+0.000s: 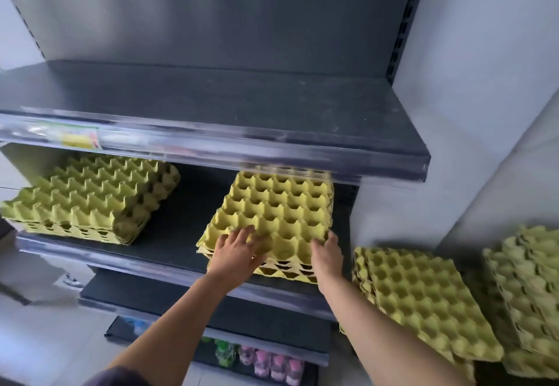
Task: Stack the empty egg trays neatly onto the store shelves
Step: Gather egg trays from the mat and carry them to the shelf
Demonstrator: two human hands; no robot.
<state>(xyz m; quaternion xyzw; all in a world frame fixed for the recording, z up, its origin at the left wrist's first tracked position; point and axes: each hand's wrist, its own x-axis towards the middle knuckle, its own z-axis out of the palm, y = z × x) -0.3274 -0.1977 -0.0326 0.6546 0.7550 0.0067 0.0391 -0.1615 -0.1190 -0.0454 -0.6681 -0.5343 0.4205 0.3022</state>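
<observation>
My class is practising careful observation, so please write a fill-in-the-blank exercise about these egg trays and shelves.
1. Both the left hand and the right hand touch the ___ stack of yellow-green moulded-pulp egg trays on the dark grey metal shelf.
2. This shelf carries ___ stacks of trays in all.
3. The clear plastic bottles with pink caps stand on the ___ shelf.

Missing words: right; two; bottom.
</observation>
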